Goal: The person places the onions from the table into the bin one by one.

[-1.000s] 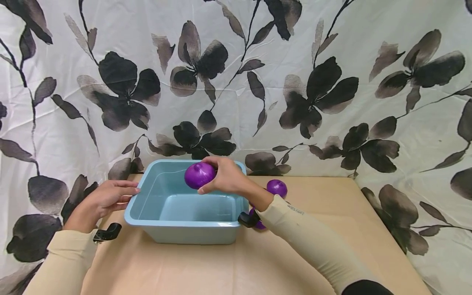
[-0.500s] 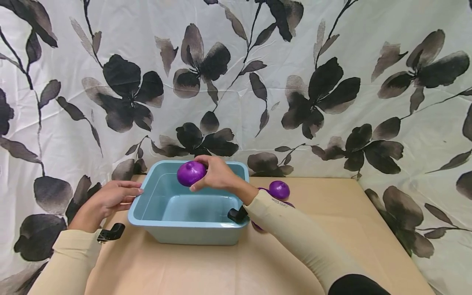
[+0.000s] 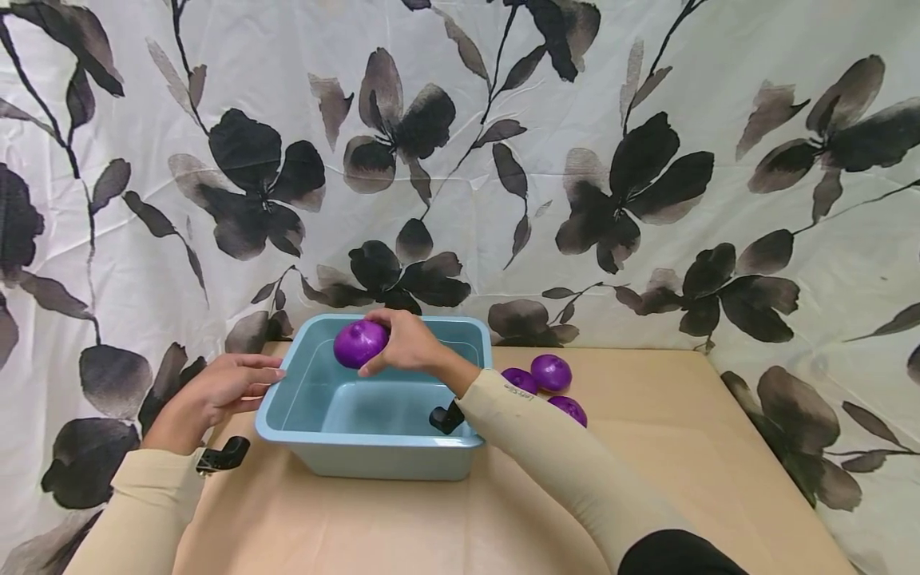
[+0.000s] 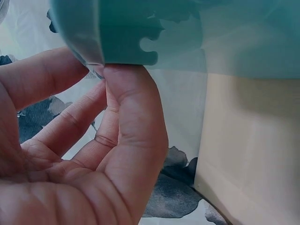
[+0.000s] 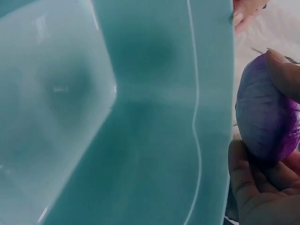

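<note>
A light blue plastic tub [image 3: 374, 438] stands on the table. At its left end, my left hand [image 3: 218, 393] pinches the rim; the left wrist view has the thumb [image 4: 136, 117] and a finger meeting at the tub's edge. Over the tub's back left part, my right hand [image 3: 410, 343] holds a shiny purple onion [image 3: 359, 344] between thumb and fingers. Seen from the right wrist, the onion [image 5: 267, 110] appears beyond the tub's rim [image 5: 215, 112], gripped from both sides. The tub's visible floor is bare.
Several more purple onions lie right of the tub: one at the back [image 3: 551, 372], one beside the sleeve [image 3: 519, 380], and another [image 3: 568, 411] partly hidden by the right forearm. A floral cloth [image 3: 460, 160] hangs behind the tan table [image 3: 647, 431].
My right hand has carried the onion leftward over the tub. Its forearm has shifted too, uncovering more of the onions on the table. The left hand keeps its place on the rim.
</note>
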`<state>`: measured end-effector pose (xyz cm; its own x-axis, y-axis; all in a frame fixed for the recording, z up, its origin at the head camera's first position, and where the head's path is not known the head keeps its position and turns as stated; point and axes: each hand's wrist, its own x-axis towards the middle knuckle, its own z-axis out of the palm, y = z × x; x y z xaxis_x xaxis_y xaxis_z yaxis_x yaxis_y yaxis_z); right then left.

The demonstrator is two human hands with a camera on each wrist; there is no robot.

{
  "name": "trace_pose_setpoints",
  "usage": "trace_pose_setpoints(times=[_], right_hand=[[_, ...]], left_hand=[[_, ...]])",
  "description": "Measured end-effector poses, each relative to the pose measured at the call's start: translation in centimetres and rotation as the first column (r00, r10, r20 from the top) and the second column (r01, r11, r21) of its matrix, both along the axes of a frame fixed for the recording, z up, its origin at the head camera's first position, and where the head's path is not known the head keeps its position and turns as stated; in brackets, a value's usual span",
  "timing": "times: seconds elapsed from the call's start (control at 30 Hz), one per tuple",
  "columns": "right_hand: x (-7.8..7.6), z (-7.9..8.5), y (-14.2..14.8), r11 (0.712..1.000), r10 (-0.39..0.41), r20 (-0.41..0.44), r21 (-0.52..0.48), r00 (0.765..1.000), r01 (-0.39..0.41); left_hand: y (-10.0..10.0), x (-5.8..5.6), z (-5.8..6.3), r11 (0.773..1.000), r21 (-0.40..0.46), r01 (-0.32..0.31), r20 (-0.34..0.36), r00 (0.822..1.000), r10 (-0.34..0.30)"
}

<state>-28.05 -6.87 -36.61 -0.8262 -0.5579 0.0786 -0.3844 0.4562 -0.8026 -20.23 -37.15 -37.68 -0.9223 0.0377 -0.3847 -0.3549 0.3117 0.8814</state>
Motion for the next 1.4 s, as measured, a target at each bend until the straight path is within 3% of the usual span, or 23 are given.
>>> trace_pose_setpoints(times=[0.37,1.07,1.4], right_hand=[[-1.1,-1.6,-1.0,0.998,0.012,-0.023,0.066,1.0,-0.011],[-2.4,-3.5,-3.2,0.99,0.018,0.04,0.141,0.999,-0.023],[-3.1,-4.1,-4.3,0.984,0.018,0.043,0.175,0.999,-0.026]], left_hand=[[0.0,-0.1,-0.3,1.0,0.017,-0.002,0.005,1.0,0.002],[0.3,-0.1,-0.7,1.0,-0.013,-0.014,0.0,1.0,0.014],[0.1,-0.2,-0.4,1.0,0.023,-0.013,-0.002,1.0,0.013]])
